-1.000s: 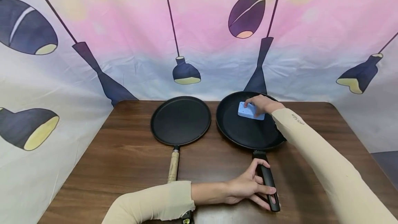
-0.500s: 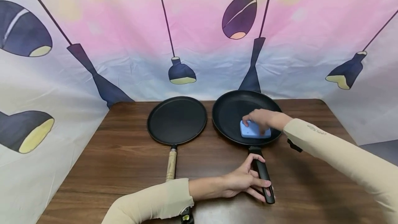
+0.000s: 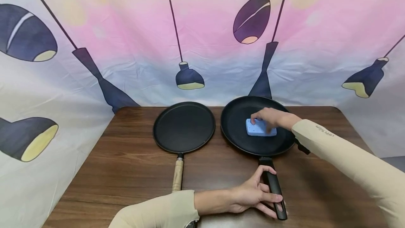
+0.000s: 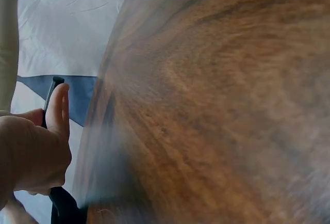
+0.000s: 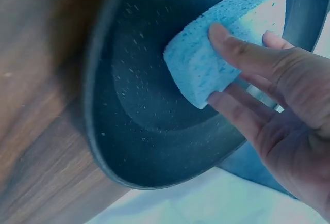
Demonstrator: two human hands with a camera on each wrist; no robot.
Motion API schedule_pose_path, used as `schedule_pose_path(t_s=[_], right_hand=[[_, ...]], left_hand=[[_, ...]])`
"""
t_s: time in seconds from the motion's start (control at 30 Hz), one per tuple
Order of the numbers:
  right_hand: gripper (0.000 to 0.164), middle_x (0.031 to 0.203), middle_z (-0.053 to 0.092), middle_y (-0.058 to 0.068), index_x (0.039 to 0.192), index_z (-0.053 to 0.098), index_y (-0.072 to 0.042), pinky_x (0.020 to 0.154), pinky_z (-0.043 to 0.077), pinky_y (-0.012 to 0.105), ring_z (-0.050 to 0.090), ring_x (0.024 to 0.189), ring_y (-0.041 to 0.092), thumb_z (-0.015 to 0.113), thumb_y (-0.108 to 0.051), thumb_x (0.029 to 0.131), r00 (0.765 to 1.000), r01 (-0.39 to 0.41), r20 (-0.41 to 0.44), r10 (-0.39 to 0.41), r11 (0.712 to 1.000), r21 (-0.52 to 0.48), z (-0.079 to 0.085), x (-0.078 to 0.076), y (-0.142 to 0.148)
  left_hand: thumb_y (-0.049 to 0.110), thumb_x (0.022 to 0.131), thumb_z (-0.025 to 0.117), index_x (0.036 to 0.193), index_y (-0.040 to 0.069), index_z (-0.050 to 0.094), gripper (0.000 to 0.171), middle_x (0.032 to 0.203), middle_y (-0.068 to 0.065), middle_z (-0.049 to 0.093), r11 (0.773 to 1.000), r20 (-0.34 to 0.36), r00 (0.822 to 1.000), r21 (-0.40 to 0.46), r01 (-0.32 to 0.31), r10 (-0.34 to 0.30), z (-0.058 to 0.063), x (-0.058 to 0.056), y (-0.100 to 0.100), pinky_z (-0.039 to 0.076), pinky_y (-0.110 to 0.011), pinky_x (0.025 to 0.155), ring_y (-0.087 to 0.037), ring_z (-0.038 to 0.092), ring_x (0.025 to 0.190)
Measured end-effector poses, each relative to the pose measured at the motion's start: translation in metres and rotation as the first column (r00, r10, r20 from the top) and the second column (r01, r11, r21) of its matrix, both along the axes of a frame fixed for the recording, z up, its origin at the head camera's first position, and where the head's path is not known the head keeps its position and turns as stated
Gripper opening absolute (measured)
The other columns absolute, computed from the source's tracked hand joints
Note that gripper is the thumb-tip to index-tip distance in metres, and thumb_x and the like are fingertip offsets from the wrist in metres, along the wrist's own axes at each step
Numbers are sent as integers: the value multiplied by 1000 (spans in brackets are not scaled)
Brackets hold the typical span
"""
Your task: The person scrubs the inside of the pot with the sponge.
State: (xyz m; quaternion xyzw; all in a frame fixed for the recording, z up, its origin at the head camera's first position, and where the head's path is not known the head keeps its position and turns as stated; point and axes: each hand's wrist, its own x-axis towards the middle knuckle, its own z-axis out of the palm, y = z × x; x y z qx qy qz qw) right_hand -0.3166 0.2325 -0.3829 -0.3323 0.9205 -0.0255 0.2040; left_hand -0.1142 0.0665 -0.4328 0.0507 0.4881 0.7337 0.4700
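In the head view a deep black frying pan (image 3: 234, 126) lies at the right of the wooden table. Inside it my right hand (image 3: 273, 118) grips a light blue sponge (image 3: 257, 129), which rests on the pan's floor. The right wrist view shows the thumb and fingers pinching the sponge (image 5: 206, 53) by its sides, with small pale specks on the dark pan surface (image 5: 139, 79). My left hand (image 3: 253, 196) holds the pan's black handle (image 3: 274, 185), its fingers and thumb on both sides. In the left wrist view that hand (image 4: 36, 146) appears at the left edge.
To the left lies a flat black griddle pan (image 3: 183, 127) with a wooden handle (image 3: 178, 175), partly behind the left sleeve (image 3: 158, 208). Both pans sit on the brown table (image 3: 126, 164). A fabric backdrop (image 3: 142, 45) with printed lamps hangs just behind the table.
My right hand has drawn the sponge toward the near side of the pan, then slightly back away. The left hand keeps its hold on the handle. The head view has shifted slightly.
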Motion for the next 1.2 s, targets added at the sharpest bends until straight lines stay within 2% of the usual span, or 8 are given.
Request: schedule_pose_path(t_s=[0.17,0.3,0.43,0.57,0.8,0.9,1.07,1.2], right_hand=[[48,125,55,24,110,60,-19,72,54,37,54,107,36,79,2,72,995,93,-20,-95,993,-78,-4,-8,20],[50,129,52,28,117,63,-14,79,54,45,51,115,42,77,4,73,979,190,-44,-197,973,-133,-9,-13,38],[52,131,51,29,119,65,-13,84,53,49,49,118,43,76,6,72,954,288,-38,-297,946,-147,-9,-22,43],[54,132,50,29,122,64,-14,85,53,48,46,121,43,76,5,73,940,337,-11,-341,933,-126,-5,-28,36],[55,133,50,27,125,64,-16,93,50,49,46,123,41,79,-2,75,959,282,36,-280,956,-80,-5,-22,26],[54,133,52,25,124,64,-17,93,51,48,47,123,40,79,-4,75,972,230,60,-225,969,-91,-4,-11,24],[52,130,56,22,120,67,-18,92,52,46,52,119,38,81,-4,73,990,122,89,-112,986,-111,1,13,20],[50,127,59,21,117,67,-17,90,54,45,56,115,37,82,-6,71,995,52,93,-42,993,-109,7,31,17]], left_hand=[[-6,91,57,126,28,36,53,96,-16,66,999,16,1000,44,24,-24,-3,14,7,58,-48,76,-46,61,101],[-6,91,57,126,28,36,53,96,-17,66,997,20,999,63,44,-46,-4,22,15,59,-44,74,-48,59,104],[-8,90,57,126,27,37,53,91,-15,66,998,-3,999,53,47,-47,-1,21,19,58,-48,75,-50,58,103],[-9,89,57,124,26,38,53,90,-16,66,999,-27,999,26,25,-25,3,16,19,57,-51,74,-50,60,98],[-8,88,60,124,24,38,53,90,-18,66,1000,-39,999,-18,0,-1,6,8,11,58,-51,71,-48,63,94],[-7,89,60,124,24,38,52,90,-18,67,1000,-47,999,-13,-7,7,5,6,8,58,-51,71,-42,66,90],[-8,89,60,122,25,38,52,90,-17,66,1000,-56,998,-14,-25,24,6,4,3,58,-50,72,-42,65,91],[-7,89,60,123,25,37,51,90,-17,65,999,-69,997,-16,-36,35,7,4,2,59,-49,71,-38,67,88]])
